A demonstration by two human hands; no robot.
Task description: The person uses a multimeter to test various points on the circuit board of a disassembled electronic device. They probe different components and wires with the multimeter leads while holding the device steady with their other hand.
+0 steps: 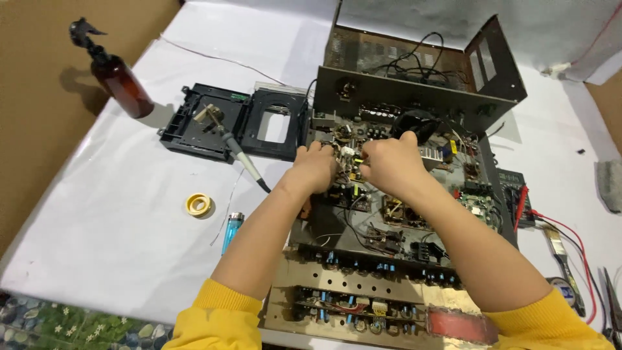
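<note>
hands meet over the middle of an opened amplifier chassis [402,259], which lies flat on a white sheet [116,214]. the left hand [315,167] is curled into a loose fist, its fingertips pressed down among the small parts of a circuit board [350,175]; whether it pinches anything cannot be told. the right hand [391,162] is closed too, knuckles up, fingers pinching at the same crowded spot just beside the left hand, and what it grips is hidden. just beyond both hands rises the chassis's back wall [402,91], upright and close, with black wires looping over it, so there is little room forward. below the wrists the boards run on toward the near edge of the chassis, where a row of blue parts [363,259] sits. out to the left of the left hand the sheet is more open: a soldering iron [240,155] rests with its handle across a black plastic tray [233,123], a yellow roll [198,205] and a blue lighter [232,230] lie nearer the forearm, and a brown spray bottle [116,74] stands well apart by the sheet's edge. to the right of the right hand a meter [515,194] with red leads lies touching the chassis side.
</note>
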